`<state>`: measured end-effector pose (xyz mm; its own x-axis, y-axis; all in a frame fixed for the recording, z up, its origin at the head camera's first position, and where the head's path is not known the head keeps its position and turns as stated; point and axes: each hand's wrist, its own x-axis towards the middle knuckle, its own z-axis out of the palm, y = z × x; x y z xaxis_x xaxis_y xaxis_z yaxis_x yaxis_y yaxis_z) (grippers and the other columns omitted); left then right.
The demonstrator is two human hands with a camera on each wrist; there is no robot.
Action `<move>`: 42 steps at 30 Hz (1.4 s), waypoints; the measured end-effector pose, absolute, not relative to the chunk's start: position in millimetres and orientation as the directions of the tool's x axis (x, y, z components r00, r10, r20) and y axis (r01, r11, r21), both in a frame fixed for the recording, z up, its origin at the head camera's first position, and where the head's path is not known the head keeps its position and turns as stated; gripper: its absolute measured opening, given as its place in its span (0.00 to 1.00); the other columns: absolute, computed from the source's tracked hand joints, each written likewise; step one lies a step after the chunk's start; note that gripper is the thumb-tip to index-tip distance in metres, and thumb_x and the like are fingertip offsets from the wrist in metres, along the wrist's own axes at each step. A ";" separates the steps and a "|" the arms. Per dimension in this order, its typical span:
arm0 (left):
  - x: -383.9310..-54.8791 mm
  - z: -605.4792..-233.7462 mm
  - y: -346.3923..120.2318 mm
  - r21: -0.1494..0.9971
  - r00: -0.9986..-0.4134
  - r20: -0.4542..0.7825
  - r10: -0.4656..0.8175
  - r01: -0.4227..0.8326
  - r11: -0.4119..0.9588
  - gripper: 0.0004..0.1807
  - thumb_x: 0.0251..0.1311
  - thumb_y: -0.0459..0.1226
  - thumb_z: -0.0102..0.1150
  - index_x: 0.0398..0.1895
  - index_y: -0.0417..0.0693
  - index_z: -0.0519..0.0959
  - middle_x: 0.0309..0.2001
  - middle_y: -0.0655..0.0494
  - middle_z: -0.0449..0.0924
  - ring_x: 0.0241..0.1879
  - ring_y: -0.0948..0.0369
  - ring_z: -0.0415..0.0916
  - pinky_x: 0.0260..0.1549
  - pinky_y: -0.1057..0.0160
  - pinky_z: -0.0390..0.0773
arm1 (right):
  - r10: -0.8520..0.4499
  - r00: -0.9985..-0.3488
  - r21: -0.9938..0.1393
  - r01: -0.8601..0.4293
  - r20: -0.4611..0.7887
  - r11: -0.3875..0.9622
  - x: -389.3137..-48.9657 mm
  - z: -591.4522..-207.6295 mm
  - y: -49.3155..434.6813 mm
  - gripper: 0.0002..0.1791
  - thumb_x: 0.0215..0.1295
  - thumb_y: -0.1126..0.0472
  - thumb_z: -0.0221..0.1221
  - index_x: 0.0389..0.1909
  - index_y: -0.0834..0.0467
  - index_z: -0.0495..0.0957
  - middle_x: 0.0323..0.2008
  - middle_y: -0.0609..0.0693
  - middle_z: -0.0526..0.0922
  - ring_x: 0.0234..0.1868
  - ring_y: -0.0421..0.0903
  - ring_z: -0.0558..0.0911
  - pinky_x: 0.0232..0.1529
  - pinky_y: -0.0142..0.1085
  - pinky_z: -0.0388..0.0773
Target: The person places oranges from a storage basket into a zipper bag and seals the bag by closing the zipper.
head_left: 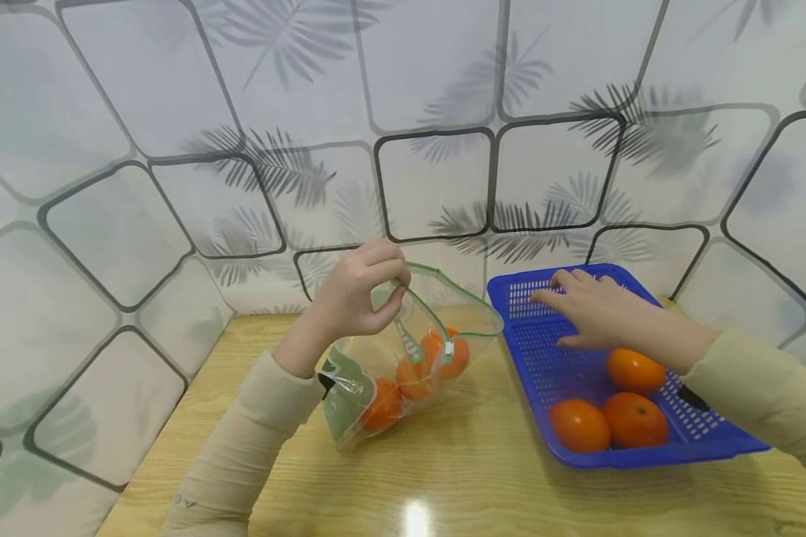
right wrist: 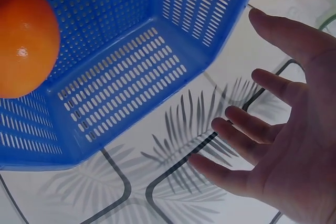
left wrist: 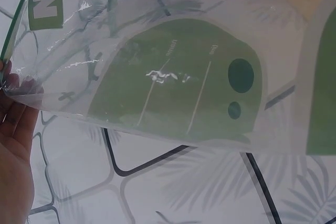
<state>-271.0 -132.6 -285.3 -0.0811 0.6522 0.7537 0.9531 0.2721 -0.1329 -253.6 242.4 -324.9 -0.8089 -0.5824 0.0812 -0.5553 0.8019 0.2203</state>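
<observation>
My left hand (head_left: 366, 291) pinches the green-edged rim of a clear zip bag (head_left: 369, 358), whose mouth gapes to the right. Several oranges (head_left: 384, 405) lie inside it on the table. In the left wrist view the bag's printed side (left wrist: 178, 82) stretches away from the fingers. Over the blue plastic basket (head_left: 533, 373) my right hand (head_left: 598, 309) hovers with fingers spread and nothing held. Beneath its wrist, three oranges (head_left: 579, 425) sit in the basket's near end. The right wrist view shows the same hand (right wrist: 278, 119) apart from the basket wall.
A wooden table (head_left: 443, 477) carries both bag and basket. Behind it rises a wall covering (head_left: 436, 179) with leaf and rounded-grid patterns, which also runs along the left side. The bag's white slider (head_left: 448, 348) sits on its green zip.
</observation>
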 end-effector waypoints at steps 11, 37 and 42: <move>-274.9 -286.2 -135.2 -0.136 -0.080 0.752 0.655 0.952 0.273 0.05 0.55 0.26 0.59 0.31 0.44 0.79 0.32 0.51 0.78 0.36 0.53 0.75 0.40 0.54 0.79 | -0.518 -0.854 0.186 -0.501 0.055 0.845 -254.8 -333.2 254.9 0.44 0.52 0.46 0.80 0.69 0.52 0.75 0.59 0.67 0.77 0.57 0.69 0.79 0.40 0.66 0.83; -283.6 -287.3 -139.8 -0.134 -0.075 0.751 0.656 0.955 0.263 0.05 0.56 0.26 0.59 0.31 0.44 0.79 0.33 0.51 0.79 0.37 0.53 0.76 0.41 0.54 0.80 | -0.421 -0.907 0.108 -0.419 -0.003 0.901 -255.4 -358.2 285.1 0.46 0.46 0.47 0.82 0.68 0.56 0.76 0.57 0.72 0.75 0.58 0.75 0.76 0.39 0.69 0.82; -286.3 -288.5 -140.4 -0.131 -0.072 0.750 0.658 0.959 0.253 0.05 0.56 0.26 0.59 0.31 0.44 0.79 0.32 0.51 0.79 0.36 0.53 0.76 0.40 0.54 0.80 | -0.408 -0.913 0.083 -0.407 -0.010 0.910 -256.1 -363.2 291.0 0.45 0.45 0.48 0.82 0.66 0.56 0.77 0.54 0.70 0.75 0.55 0.72 0.77 0.37 0.66 0.82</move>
